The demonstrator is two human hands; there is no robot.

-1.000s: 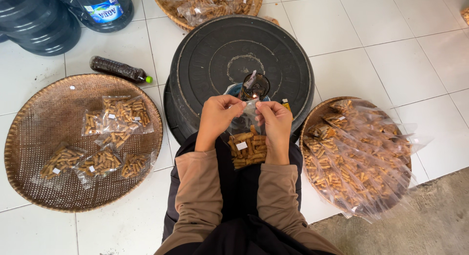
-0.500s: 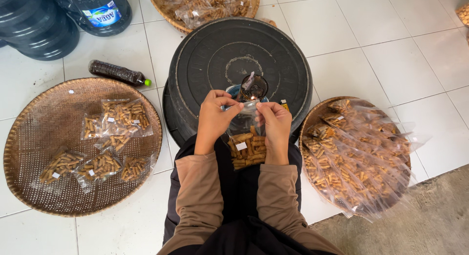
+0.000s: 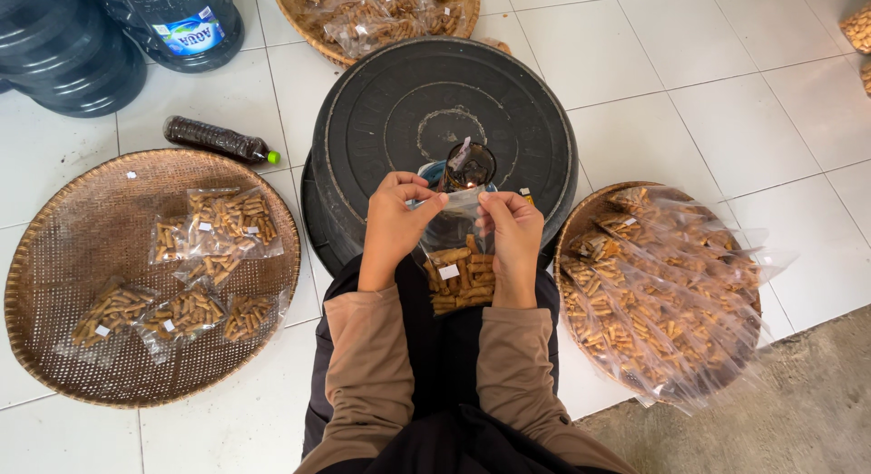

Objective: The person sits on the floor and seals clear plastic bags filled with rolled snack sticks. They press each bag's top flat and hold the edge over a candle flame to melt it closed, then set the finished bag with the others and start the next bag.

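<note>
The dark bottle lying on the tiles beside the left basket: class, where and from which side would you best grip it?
Probably grip the dark bottle around its mid-body from above. It lies flat on the tiles, long sides exposed, and its green cap end is too small and sits near the woven tray rim.

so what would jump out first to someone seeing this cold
Both hands, left hand and right hand, pinch the top of a clear snack bag at centre, before a small flame on the black round lid. Woven trays flank them: left tray with sealed packets, right tray heaped with bags.
</note>
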